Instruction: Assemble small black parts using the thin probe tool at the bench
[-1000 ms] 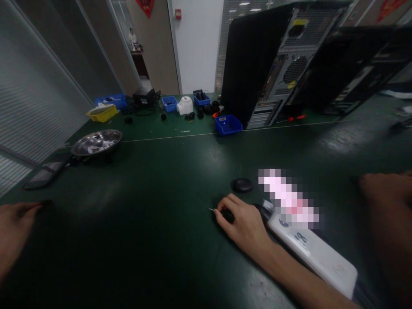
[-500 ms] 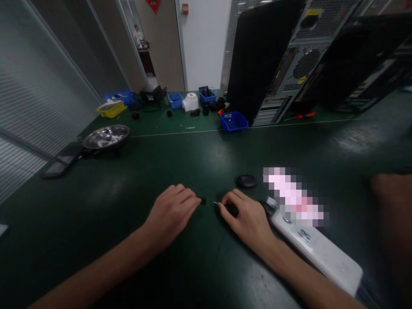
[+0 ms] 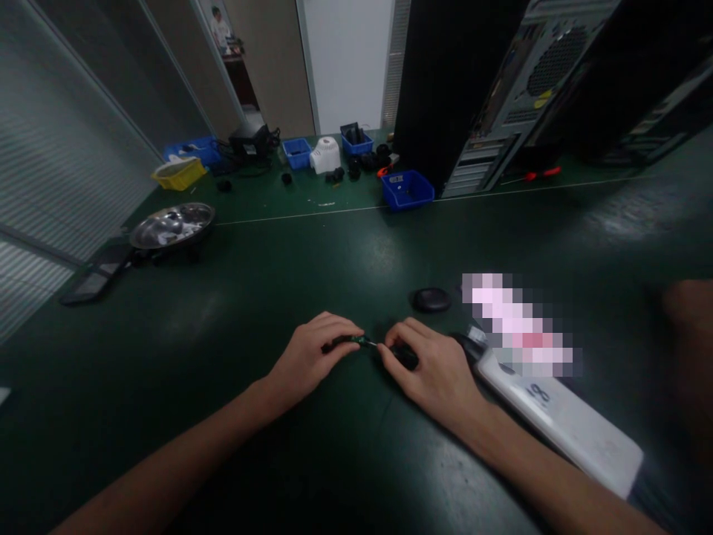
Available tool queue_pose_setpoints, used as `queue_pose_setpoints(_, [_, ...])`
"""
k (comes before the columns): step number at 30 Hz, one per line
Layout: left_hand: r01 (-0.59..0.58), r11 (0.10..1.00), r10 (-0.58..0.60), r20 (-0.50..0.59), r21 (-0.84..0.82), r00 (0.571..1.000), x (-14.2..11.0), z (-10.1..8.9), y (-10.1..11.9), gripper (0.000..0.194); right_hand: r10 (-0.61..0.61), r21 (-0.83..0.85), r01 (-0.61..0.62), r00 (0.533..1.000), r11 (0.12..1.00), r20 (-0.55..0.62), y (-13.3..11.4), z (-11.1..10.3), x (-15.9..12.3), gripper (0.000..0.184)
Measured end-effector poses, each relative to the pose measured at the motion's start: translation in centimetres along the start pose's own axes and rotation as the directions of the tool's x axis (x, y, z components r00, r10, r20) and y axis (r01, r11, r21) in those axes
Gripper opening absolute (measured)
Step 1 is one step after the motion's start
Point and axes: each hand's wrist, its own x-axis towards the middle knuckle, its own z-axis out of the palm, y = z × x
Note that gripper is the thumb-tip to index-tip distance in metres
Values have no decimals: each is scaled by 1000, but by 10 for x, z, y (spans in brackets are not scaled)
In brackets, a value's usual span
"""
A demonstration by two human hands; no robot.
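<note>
My left hand and my right hand meet at the middle of the dark green table. The left fingers pinch a small black part. My right hand is closed round a dark tool with a thin metal tip that points left and touches that part. Just behind my right hand lies a black oval piece. A white flat device lies under my right forearm.
Black computer towers stand at the back right. A blue bin, a white gadget and more blue bins sit at the back. At the left are a metal dish, a yellow tray and a dark phone.
My left hand came in from the far left edge to the centre and closed on the small black part. The tool tip in my right hand now touches it. The view tilted down a little.
</note>
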Motion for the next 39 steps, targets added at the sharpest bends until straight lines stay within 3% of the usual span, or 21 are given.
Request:
queue_pose_setpoints(9, [-60, 995, 57, -41, -79, 998, 1, -1, -1, 18, -53, 112, 50, 998, 992, 21, 1, 1, 0, 18])
queue_pose_setpoints(19, [-215, 974, 214, 13, 78, 977, -2, 6, 2, 23, -79, 71, 75, 995, 995, 55, -2, 4, -1, 19])
queue_pose_setpoints(28, [-182, 981, 183, -14, 70, 983, -3, 6, 2, 27, -70, 147, 69, 998, 987, 5, -3, 1, -2, 18])
queue_pose_setpoints(33, [-118, 977, 104, 84, 180, 991, -1, 7, 6, 44, -36, 55, 39, 998, 998, -53, 3, 2, 0, 18])
queue_pose_setpoints(39, [-112, 947, 62, 170, 301, 983, 7, 10, 15, 45, -25, -129, 21, 999, 991, -34, 7, 6, 1, 18])
